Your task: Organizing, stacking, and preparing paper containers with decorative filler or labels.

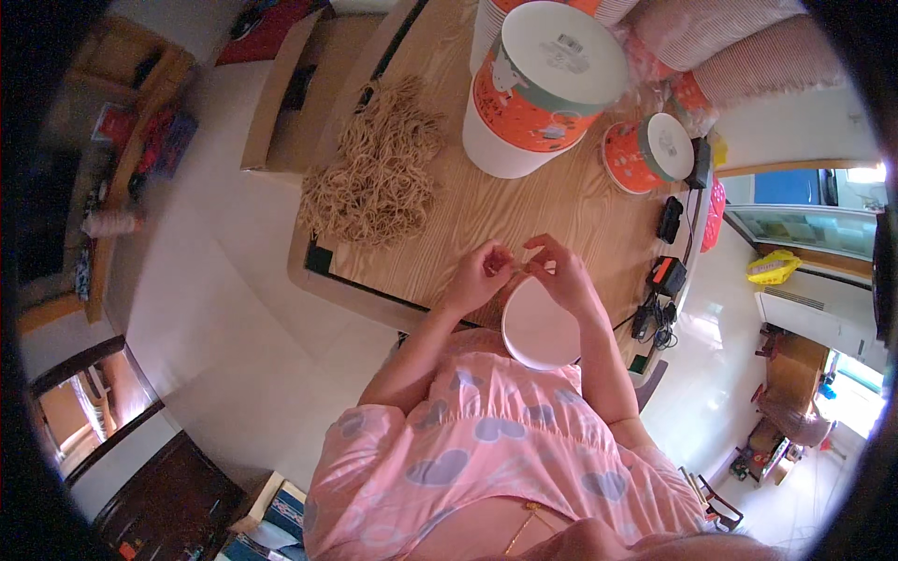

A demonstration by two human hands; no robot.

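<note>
A white round paper tub (543,327) rests at the table's near edge, against my body. Over its far rim, my left hand (483,273) and my right hand (561,273) come close together, fingertips pinched. Something thin and tan seems to lie between them, too small to make out. The fingers of my right hand partly cover the tub's rim. Left of my hands, a tangled heap of tan paper twine (379,173) spreads on the wooden table (449,220). Beyond them stands a stack of large orange-and-white paper tubs (528,112), bottoms up.
A smaller orange paper tub (645,154) sits at the far right, before plastic-wrapped cup stacks (767,75). Along the right edge lie a black-and-orange device (666,275), a black case (670,220) and coiled cables (659,323). An open cardboard box (309,93) adjoins the left side.
</note>
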